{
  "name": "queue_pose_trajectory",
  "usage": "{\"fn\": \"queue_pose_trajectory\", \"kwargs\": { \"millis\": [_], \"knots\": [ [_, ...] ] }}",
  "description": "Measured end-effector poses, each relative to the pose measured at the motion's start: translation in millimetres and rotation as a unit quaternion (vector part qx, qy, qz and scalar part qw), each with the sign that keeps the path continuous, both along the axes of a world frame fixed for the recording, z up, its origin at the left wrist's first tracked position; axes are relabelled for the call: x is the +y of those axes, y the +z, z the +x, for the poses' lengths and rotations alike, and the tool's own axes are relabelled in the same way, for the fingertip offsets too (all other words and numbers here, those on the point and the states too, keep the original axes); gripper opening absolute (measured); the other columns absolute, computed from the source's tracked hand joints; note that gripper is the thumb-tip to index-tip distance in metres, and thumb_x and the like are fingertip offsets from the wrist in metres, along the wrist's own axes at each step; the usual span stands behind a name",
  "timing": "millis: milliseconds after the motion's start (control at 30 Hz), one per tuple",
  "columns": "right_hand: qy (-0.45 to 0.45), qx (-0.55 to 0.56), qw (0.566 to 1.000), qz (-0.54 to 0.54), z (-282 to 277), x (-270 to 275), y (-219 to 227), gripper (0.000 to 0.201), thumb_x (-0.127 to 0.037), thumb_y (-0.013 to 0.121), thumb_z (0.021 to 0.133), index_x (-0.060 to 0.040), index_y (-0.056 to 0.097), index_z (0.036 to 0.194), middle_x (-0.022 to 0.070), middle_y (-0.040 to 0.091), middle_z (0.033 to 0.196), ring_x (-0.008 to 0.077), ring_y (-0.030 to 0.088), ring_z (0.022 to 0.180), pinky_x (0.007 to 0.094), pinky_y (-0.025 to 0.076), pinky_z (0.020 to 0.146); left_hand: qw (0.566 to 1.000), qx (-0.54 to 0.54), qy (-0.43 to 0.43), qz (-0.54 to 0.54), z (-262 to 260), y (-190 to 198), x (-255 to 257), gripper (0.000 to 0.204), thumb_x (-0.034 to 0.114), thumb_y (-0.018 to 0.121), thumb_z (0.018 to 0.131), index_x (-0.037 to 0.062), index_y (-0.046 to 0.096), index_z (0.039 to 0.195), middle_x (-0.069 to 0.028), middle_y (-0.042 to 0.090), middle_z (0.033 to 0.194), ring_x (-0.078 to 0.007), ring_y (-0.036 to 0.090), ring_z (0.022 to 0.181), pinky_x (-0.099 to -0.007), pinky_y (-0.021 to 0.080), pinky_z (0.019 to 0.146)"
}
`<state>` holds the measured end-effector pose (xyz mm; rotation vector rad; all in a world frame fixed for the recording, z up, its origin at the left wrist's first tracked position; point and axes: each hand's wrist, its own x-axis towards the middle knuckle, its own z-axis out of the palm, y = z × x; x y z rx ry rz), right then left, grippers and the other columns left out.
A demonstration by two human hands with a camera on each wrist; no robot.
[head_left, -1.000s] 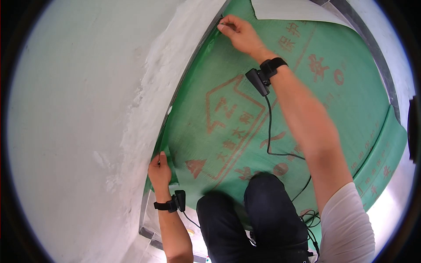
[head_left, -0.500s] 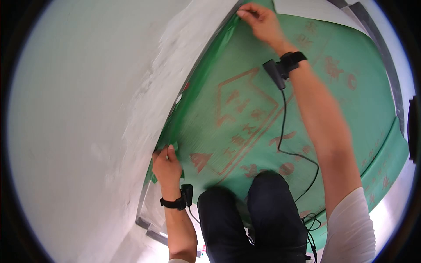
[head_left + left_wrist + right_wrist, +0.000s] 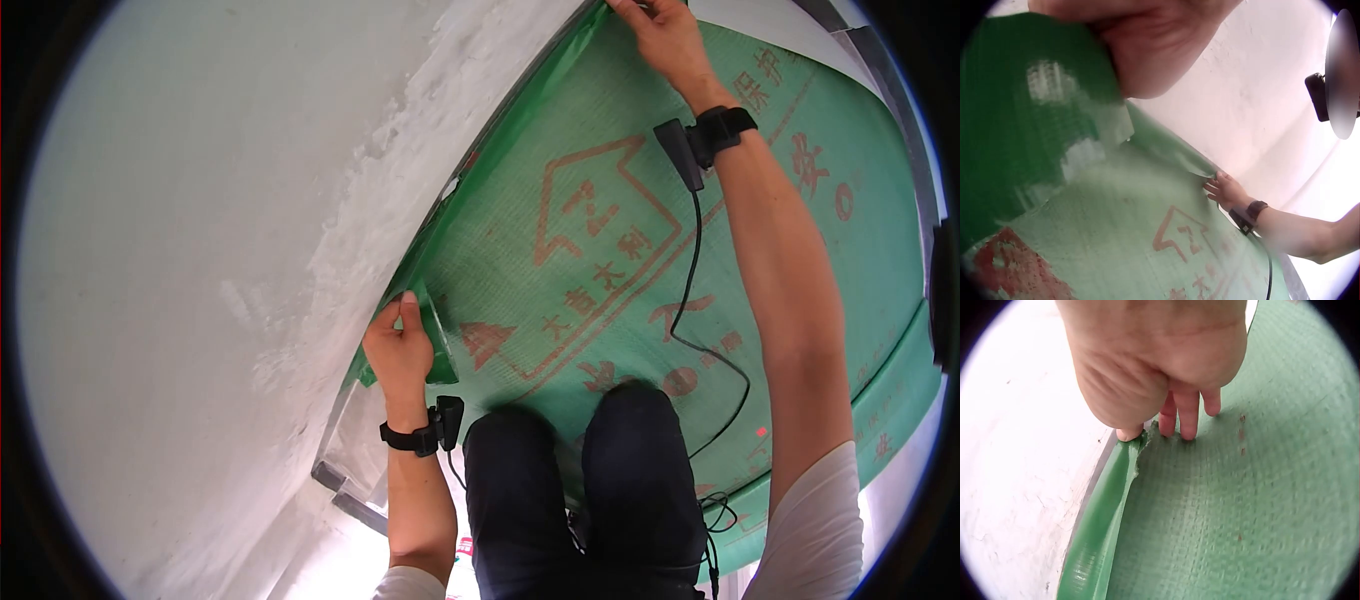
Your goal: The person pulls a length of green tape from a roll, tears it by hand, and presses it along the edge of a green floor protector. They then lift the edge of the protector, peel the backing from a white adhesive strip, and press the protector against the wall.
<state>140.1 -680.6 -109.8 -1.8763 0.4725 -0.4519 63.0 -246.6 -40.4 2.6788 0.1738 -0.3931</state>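
A green sheet printed with red characters (image 3: 620, 300) covers the floor along a wall. Glossy green film or tape (image 3: 520, 115) runs down its wall-side edge. My left hand (image 3: 402, 350) pinches the lower end of this strip beside the wall, with a loose flap hanging by the fingers. At the top of the head view my right hand (image 3: 675, 45) pinches the strip's far end. In the right wrist view the right hand (image 3: 1160, 362) has its thumb on the strip (image 3: 1100, 531) at a frayed sheet edge, other fingers touching the sheet (image 3: 1241, 487).
The grey-white wall (image 3: 200, 250) rises on the left, with a dark skirting edge at its foot. Bent knees (image 3: 640, 450) rest over the sheet's near side. A black cable (image 3: 745, 385) trails from the right wrist camera. The sheet has a folded roll (image 3: 870, 420) at right.
Both hands have moved up and to the right in the head view, holding the strip. The loose flap by the left hand shows larger, and the whole scene has shifted slightly.
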Motion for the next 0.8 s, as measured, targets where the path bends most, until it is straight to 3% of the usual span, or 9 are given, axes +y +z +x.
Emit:
{"fn": "queue_pose_trajectory", "kwargs": {
  "millis": [133,200,233,300,433,467,533,800],
  "knots": [
    [-0.025,-0.009,1.0,0.016,2,1,6,0.017,-0.017,0.06,0.098,-0.0019,0.063,0.092,-0.0031,0.058,0.076,0.0087,0.05,0.073,0.0263,0.043,0.069,0.999,-0.016,0.017,-0.04,1,1,-2,0.03,0.024,0.064,0.095,-0.0038,0.069,0.086,-0.0101,0.054,0.06,-0.0138,0.044,0.055,-0.0314,0.04,0.054],
    [0.004,0.037,0.999,0.011,3,-9,-3,0.029,-0.021,0.068,0.092,-0.0016,0.062,0.113,0.0059,0.063,0.095,0.017,0.057,0.089,0.0316,0.047,0.081,0.999,-0.007,0.016,-0.041,4,7,-3,0.031,0.025,0.064,0.095,-0.004,0.068,0.085,-0.0085,0.051,0.059,-0.0124,0.042,0.055,-0.0314,0.037,0.052],
    [0.0,0.036,0.999,0.001,4,-11,-11,0.029,-0.021,0.068,0.092,-0.0016,0.062,0.113,0.0059,0.063,0.095,0.017,0.057,0.089,0.0316,0.047,0.081,0.999,0.001,0.015,-0.041,5,8,-4,0.032,0.025,0.064,0.095,-0.0043,0.067,0.083,-0.007,0.049,0.057,-0.0111,0.039,0.054,-0.0315,0.034,0.05],
    [-0.043,-0.047,0.997,-0.042,11,-13,-25,0.028,-0.031,0.07,0.091,-0.0076,0.071,0.105,0.0035,0.071,0.089,0.0132,0.06,0.078,0.0286,0.049,0.074,0.998,-0.016,0.004,-0.057,5,1,0,0.033,0.025,0.064,0.096,-0.0044,0.066,0.081,-0.0056,0.047,0.057,-0.0106,0.038,0.054,-0.0314,0.033,0.05],
    [-0.05,-0.041,0.998,-0.017,9,-10,-17,0.024,-0.027,0.069,0.094,-0.0051,0.07,0.104,-0.0041,0.067,0.087,0.006,0.054,0.079,0.0227,0.044,0.073,0.996,-0.028,0.02,-0.078,3,0,-3,0.035,0.025,0.063,0.096,-0.0044,0.065,0.078,-0.0026,0.045,0.056,-0.0104,0.037,0.054,-0.0311,0.031,0.05],
    [-0.054,-0.042,0.997,-0.021,10,-10,-14,0.024,-0.027,0.069,0.094,-0.0051,0.07,0.104,-0.0041,0.067,0.087,0.006,0.054,0.079,0.0227,0.044,0.073,0.996,-0.029,0.016,-0.082,3,0,-3,0.035,0.025,0.063,0.096,-0.0044,0.065,0.078,-0.0026,0.045,0.056,-0.0104,0.037,0.054,-0.0311,0.031,0.05],
    [-0.068,-0.045,0.997,-0.004,8,-7,-11,0.025,-0.029,0.07,0.09,-0.0079,0.072,0.104,0.0031,0.071,0.09,0.0145,0.057,0.073,0.0296,0.049,0.071,0.997,-0.022,0.021,-0.072,3,0,-2,0.035,0.026,0.063,0.096,-0.004,0.064,0.077,-0.0024,0.046,0.057,-0.0107,0.037,0.055,-0.0306,0.031,0.051],
    [-0.092,-0.051,0.994,0.043,3,-3,-2,0.028,-0.029,0.071,0.09,-0.0054,0.072,0.104,0.0053,0.071,0.088,0.0138,0.059,0.075,0.0291,0.049,0.071,0.997,-0.02,0.009,-0.072,1,3,-3,0.038,0.026,0.063,0.097,-0.0025,0.061,0.073,0.0015,0.045,0.059,-0.0084,0.038,0.058,-0.0284,0.031,0.053]
  ]
}}
